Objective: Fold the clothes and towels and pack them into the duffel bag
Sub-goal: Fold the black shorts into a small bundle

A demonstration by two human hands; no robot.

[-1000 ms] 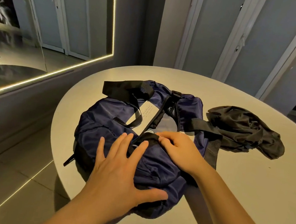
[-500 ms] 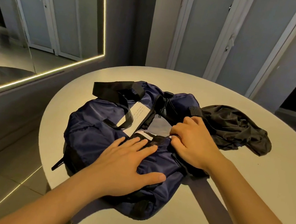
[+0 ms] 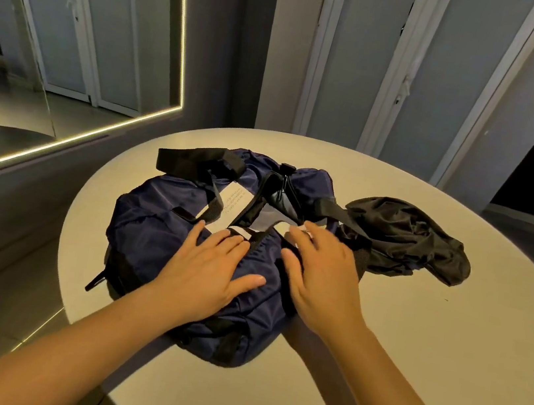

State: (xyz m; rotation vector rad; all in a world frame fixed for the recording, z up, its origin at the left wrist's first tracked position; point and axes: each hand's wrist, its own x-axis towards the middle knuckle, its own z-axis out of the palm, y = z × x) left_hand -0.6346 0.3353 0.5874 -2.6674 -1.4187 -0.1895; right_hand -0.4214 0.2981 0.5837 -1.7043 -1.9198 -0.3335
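A navy duffel bag (image 3: 159,221) with black straps (image 3: 195,161) lies on a round white table (image 3: 427,347). Its top zipper is partly open, and light grey fabric (image 3: 265,217) shows inside beside a white label (image 3: 234,202). My left hand (image 3: 211,266) lies flat on the near part of the bag with its fingers spread, holding nothing. My right hand (image 3: 322,266) is at the right edge of the opening, its blurred fingertips pinched on the zipper edge. A crumpled black garment (image 3: 402,236) lies against the bag's right end.
A mirror with a lit edge (image 3: 181,50) hangs on the left wall. Grey closet doors (image 3: 356,59) stand behind the table. Tiled floor (image 3: 1,301) lies beyond the table's left edge. Bare tabletop extends to the right and near side.
My right hand has slid along the zipper opening toward me, from the bag's right strap to the middle of the opening. My left hand stays pressed on the bag.
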